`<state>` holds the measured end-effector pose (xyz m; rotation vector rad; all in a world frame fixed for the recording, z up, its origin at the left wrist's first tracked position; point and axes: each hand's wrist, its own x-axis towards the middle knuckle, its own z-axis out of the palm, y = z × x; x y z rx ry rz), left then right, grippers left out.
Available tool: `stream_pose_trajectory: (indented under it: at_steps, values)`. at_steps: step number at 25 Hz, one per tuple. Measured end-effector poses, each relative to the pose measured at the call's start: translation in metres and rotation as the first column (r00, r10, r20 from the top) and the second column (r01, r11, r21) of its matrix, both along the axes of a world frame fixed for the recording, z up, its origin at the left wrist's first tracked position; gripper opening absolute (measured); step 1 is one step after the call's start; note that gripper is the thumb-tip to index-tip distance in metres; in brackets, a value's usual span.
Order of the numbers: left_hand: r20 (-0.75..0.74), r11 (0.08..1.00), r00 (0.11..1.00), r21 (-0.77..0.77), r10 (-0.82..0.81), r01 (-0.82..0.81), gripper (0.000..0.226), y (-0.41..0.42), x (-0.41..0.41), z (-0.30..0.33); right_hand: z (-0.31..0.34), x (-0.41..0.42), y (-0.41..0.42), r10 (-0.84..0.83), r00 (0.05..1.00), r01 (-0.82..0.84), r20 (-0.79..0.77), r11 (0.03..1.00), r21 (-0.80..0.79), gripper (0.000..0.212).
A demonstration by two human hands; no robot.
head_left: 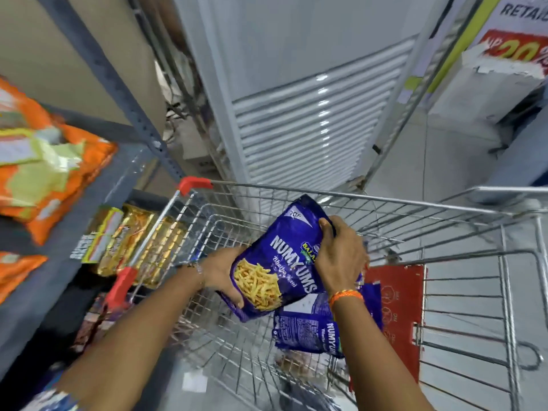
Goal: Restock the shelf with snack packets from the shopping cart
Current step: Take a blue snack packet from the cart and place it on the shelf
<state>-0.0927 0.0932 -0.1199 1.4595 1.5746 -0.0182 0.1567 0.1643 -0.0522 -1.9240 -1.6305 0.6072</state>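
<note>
I hold a blue snack packet (284, 256) printed with yellow sticks above the wire shopping cart (462, 292). My left hand (222, 274) grips its lower left edge. My right hand (341, 256) grips its upper right side. A second blue packet (308, 327) lies in the cart under my right wrist. The grey shelf (74, 232) stands at the left, close beside the cart.
Orange packets (44, 173) lie on the upper shelf level and golden packets (133, 241) on the level below. A white louvred unit (311, 120) stands behind the cart. A red flap (394, 315) hangs inside the cart. A sale sign (516, 46) is at the top right.
</note>
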Motion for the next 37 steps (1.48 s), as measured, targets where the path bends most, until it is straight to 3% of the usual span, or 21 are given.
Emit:
stream_pose_trajectory:
  at_steps: [5,9,14,18,23,25,27,30,32,34,37]
  values:
    - [-0.145,0.981,0.985,0.183,0.097,-0.070,0.102,-0.063,-0.032,0.131,0.109,-0.050,-0.016,0.226,0.965,-0.188,-0.136,0.950,0.248,0.025]
    - [-0.265,0.888,0.928,0.443,0.263,-0.125,0.103,-0.112,-0.050,0.249,0.221,-0.098,-0.014,0.519,0.812,-0.376,-0.268,0.815,0.440,0.026]
    - [-0.288,0.613,0.775,0.774,0.563,-0.158,0.091,-0.171,-0.053,0.383,0.392,-0.159,-0.032,0.797,0.551,-0.437,-0.248,0.528,0.728,0.022]
    - [-0.100,0.294,0.611,0.928,0.786,-0.227,0.091,-0.213,-0.047,0.471,0.531,-0.202,-0.070,0.937,0.329,-0.367,-0.120,0.244,0.898,0.022]
    - [0.084,-0.009,0.319,0.974,0.944,-0.228,0.090,-0.260,-0.064,0.525,0.637,-0.267,-0.134,0.989,0.128,-0.361,0.068,-0.018,0.932,0.021]
    - [0.191,-0.123,0.244,0.955,0.951,-0.271,0.084,-0.276,-0.079,0.532,0.651,-0.300,-0.154,0.987,0.105,-0.405,0.125,-0.073,0.911,0.024]
    - [0.304,-0.232,0.176,0.912,0.936,-0.338,0.074,-0.292,-0.098,0.533,0.655,-0.337,-0.175,0.987,0.021,-0.452,0.160,-0.134,0.882,0.029]
    - [0.385,-0.311,0.095,0.848,0.918,-0.428,0.076,-0.314,-0.128,0.528,0.655,-0.388,-0.205,0.979,-0.056,-0.524,0.198,-0.197,0.829,0.035]
    - [0.431,-0.372,0.031,0.809,0.902,-0.455,0.089,-0.328,-0.151,0.527,0.660,-0.418,-0.224,0.970,-0.086,-0.557,0.228,-0.236,0.796,0.030]
    - [0.473,-0.422,-0.012,0.773,0.881,-0.475,0.084,-0.339,-0.169,0.530,0.665,-0.440,-0.241,0.950,-0.144,-0.569,0.276,-0.308,0.763,0.022]
    - [0.519,-0.460,-0.035,0.721,0.854,-0.518,0.086,-0.350,-0.190,0.529,0.667,-0.466,-0.260,0.922,-0.104,-0.619,0.372,-0.353,0.702,0.023]
